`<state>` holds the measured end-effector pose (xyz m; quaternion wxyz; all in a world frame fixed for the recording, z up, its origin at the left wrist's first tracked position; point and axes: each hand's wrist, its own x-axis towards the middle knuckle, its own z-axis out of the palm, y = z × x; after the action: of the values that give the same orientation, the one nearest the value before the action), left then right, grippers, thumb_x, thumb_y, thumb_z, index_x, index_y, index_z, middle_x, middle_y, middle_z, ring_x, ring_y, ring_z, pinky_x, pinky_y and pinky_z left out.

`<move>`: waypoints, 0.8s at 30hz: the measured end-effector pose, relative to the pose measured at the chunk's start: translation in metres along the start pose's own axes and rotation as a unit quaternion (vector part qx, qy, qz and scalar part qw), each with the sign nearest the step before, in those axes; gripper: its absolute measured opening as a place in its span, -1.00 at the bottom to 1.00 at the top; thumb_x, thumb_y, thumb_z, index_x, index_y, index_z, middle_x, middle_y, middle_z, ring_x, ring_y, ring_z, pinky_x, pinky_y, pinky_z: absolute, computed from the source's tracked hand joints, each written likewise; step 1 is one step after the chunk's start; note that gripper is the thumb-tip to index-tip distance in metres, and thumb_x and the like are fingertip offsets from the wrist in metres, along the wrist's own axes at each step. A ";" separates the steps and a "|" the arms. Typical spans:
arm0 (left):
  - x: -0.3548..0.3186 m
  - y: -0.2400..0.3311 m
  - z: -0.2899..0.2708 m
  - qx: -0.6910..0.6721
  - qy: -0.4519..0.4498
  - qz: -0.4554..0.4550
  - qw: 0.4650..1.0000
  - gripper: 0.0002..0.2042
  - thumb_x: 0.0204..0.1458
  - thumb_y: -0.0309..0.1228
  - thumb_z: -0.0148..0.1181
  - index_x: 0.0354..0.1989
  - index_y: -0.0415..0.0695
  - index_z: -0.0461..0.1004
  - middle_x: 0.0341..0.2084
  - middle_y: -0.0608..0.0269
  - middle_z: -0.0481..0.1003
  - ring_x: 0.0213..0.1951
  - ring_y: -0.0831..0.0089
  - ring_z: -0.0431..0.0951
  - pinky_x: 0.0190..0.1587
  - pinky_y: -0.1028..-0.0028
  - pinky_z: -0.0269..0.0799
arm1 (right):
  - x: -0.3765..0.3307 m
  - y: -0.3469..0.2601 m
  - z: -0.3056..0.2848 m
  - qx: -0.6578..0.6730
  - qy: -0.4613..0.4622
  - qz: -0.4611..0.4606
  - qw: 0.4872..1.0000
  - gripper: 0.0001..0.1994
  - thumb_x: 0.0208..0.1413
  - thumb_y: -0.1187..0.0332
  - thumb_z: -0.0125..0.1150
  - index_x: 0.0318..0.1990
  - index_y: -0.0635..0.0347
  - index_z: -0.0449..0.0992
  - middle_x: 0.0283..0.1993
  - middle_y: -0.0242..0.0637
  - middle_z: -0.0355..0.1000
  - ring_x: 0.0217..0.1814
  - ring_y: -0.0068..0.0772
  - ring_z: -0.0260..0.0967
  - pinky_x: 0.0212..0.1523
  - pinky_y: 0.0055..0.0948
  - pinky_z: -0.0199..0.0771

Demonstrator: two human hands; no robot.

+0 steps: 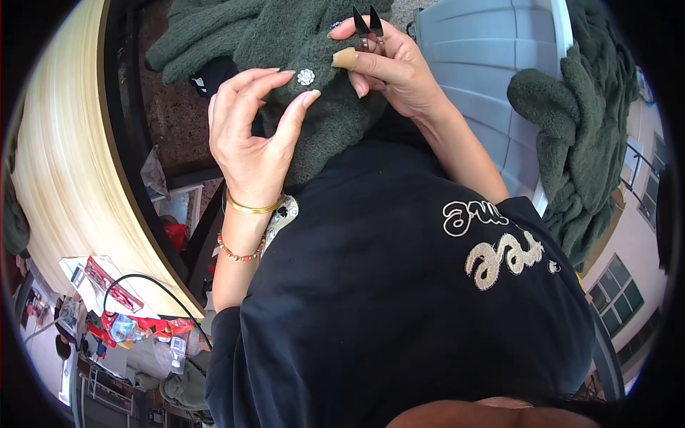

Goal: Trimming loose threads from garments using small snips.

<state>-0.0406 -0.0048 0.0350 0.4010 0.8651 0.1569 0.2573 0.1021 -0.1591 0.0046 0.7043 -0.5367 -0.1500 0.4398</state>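
Dark green fuzzy knit garment [325, 132] hangs across my lap, bunched up under both hands. On it sits a round, sparkly white button [306, 76]. My left hand [250, 143] is open around this button, index finger and thumb spread to either side of it. Small black-bladed thread snips [369, 26] are held in my right hand [399, 68], blades pointing away from me. That hand's thumb wears a tan finger cover [344, 58] and rests at the cloth. A second shiny button [335, 26] shows by its index fingertip, partly hidden.
To the left curves a pale wood tabletop [61, 143]. A large grey-blue plastic bin [485, 78] stands at the right, with more green fuzzy garments [581, 135] draped over its side. Red packets and plastic bags [146, 328] lie at the lower left, near a black cable [153, 278].
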 end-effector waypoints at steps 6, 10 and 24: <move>0.003 -0.013 0.005 0.054 0.032 0.063 0.996 -0.84 -0.15 -0.53 0.36 -0.35 -0.12 0.58 -0.33 0.28 0.55 -0.32 0.36 0.49 -0.22 0.47 0.36 | 0.001 -0.007 0.008 -0.010 0.002 0.025 1.000 -0.70 0.13 0.43 0.18 0.03 0.14 0.41 -0.34 -0.41 0.51 -0.55 -0.68 0.37 -0.61 -0.75 0.08; 0.004 -0.013 0.001 0.033 0.034 0.075 0.996 -0.90 -0.11 -0.57 0.32 -0.38 -0.15 0.57 -0.33 0.27 0.55 -0.32 0.38 0.49 -0.23 0.49 0.36 | 0.004 -0.005 0.006 -0.023 0.009 0.003 1.000 -0.71 0.13 0.43 0.17 0.02 0.15 0.41 -0.33 -0.41 0.52 -0.55 -0.69 0.37 -0.61 -0.75 0.06; 0.054 -0.005 0.011 -0.139 -0.110 0.116 0.977 -0.66 -0.03 -0.69 -0.11 -0.09 -0.17 0.47 0.06 0.10 0.43 0.20 0.18 0.33 0.21 0.23 0.21 | -0.014 -0.022 0.022 -0.069 -0.250 -0.025 0.965 -0.78 -0.07 0.53 0.17 -0.20 0.31 0.48 -0.17 -0.30 0.44 -0.29 -0.58 0.40 -0.29 -0.62 0.34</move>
<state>0.0098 0.0175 0.0423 0.4995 0.8362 -0.0272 0.2249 0.0890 -0.1568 0.0364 0.6164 -0.4532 -0.3648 0.5307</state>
